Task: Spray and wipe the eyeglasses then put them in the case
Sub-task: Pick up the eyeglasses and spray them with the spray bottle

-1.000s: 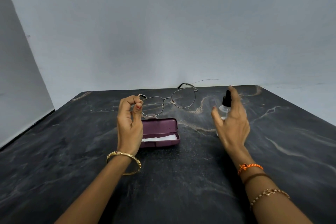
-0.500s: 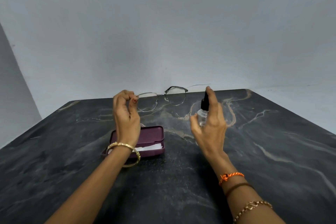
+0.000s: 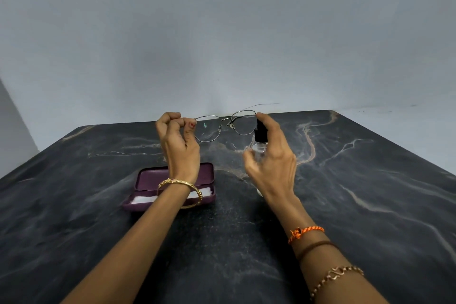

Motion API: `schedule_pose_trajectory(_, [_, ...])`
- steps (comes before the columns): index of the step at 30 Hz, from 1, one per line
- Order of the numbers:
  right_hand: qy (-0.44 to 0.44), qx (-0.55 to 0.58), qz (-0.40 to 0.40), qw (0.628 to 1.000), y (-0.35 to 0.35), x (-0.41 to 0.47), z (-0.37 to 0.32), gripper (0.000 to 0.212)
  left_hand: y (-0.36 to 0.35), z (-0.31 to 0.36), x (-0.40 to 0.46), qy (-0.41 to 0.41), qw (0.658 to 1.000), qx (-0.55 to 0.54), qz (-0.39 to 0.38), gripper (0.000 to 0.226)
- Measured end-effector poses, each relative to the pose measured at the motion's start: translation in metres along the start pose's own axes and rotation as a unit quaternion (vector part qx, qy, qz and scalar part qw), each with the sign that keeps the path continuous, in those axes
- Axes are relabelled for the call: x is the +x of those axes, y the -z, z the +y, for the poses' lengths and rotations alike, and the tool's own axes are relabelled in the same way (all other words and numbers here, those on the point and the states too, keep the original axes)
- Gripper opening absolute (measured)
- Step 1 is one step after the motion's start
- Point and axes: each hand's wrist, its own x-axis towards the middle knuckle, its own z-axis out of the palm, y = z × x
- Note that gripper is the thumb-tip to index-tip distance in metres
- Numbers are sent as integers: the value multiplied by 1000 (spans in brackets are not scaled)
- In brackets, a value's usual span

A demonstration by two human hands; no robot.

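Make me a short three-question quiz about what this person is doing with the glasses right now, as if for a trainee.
1. True or false: the eyeglasses rest inside the purple case.
2. Which hand holds the spray bottle? A) left hand B) right hand C) neither
3. Fill in: the white cloth lies in the open ____.

Key:
1. False. The left hand holds them up by one end, above the dark marble table.
2. B. The right hand grips it, a finger on the black nozzle, beside the lenses.
3. Case.
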Motion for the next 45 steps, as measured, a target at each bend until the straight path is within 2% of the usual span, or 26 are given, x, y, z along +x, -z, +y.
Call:
schedule_pose_trajectory(16, [22, -20, -6, 1000, -1, -1, -1, 68, 13, 9, -16, -48, 999, 21, -3, 14])
schedule_pose_trajectory(20, [19, -16, 1, 1000, -1, -1, -1, 59, 13, 12, -15, -31, 999, 10, 11, 15])
schedule_pose_trajectory(25, [27, -24, -11, 999, -1, -3, -5, 67, 14, 12, -14, 1, 1000, -9, 7, 15])
schedule_pose_trajectory(31, [8, -23, 10, 1000, 1, 1, -1, 59, 16, 9, -12, 50, 998, -24, 28, 13])
schedule_pose_trajectory(37, [-2, -14, 22, 1000, -1, 0, 0, 63, 15, 12, -13, 63, 998, -11, 27, 11])
schedule_pose_trajectory(41, [26, -23, 16, 999, -2, -1, 0, 67, 15, 14, -14, 69, 997, -6, 27, 17])
schedule_pose_trajectory(45, [16, -13, 37, 999, 1, 1, 1, 60, 15, 15, -14, 71, 997, -6, 26, 17])
